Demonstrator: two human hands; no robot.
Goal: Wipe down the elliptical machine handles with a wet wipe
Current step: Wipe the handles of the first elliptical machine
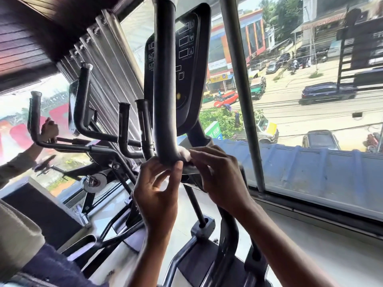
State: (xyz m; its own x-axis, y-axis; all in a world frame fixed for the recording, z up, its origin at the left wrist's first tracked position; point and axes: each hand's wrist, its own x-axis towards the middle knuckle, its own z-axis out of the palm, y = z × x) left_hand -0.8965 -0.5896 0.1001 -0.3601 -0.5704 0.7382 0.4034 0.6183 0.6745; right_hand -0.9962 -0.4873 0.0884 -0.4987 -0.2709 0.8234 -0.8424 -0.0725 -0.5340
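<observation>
- You're working at the lower bend of the black handle [165, 79], both hands up under it.
- Your right hand [219, 177] is lying over the white wipe [184, 152], fingers curling across it and pressing it against the right side of the bend; that hand is gripping the wipe.
- Your left hand [159, 189] is reaching up from below, fingers curled, thumb and forefinger meeting at the handle's underside right at the wipe's edge. I can't tell whether it's pinching the wipe or only touching the handle.
- The wipe is sitting bunched between your two hands, wrapped on the curve.
- The console [186, 69] is showing just behind the handle: blank display boxes with small icons, the print under them too small to read.
- Through the window [310, 121], a green sign [213, 129] is showing the letters "HUB"; the shopfront lettering across the street is too blurred to read.
- Far left, another person's hand [48, 130] is gripping a bar of the next machine.
</observation>
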